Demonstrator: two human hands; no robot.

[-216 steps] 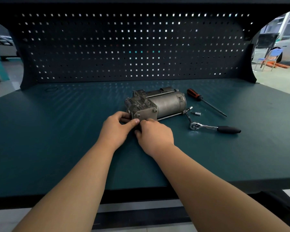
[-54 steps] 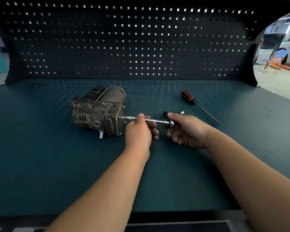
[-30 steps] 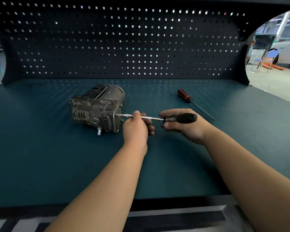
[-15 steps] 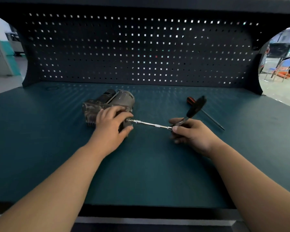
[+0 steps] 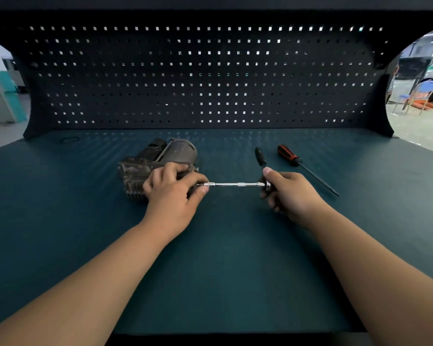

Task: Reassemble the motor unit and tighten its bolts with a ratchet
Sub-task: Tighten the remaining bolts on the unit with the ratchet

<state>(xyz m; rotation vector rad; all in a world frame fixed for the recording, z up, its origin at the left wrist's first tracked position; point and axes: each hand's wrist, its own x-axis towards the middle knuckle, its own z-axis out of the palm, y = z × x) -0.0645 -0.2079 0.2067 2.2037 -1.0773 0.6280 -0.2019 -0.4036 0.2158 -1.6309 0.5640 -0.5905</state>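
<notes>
Holds motor unit (image 5: 158, 158), left of centre on bench (image 5: 223, 265), with left hand (image 5: 173, 193), fingers curled over housing. Grips ratchet (image 5: 260, 157) head, centre-right, in right hand (image 5: 290, 194), fingers wrapped, extension bar (image 5: 235, 184) spanning to left thumb. Has screwdriver (image 5: 289, 156) lying further right.

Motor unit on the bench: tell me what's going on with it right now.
A person is using the ratchet on the motor unit. The left hand grips the unit, steadying it on the workbench. The right hand holds the ratchet at its head; its long extension runs level into the unit's side, the black handle pointing away. A red-handled screwdriver lies untouched to the right.
</notes>
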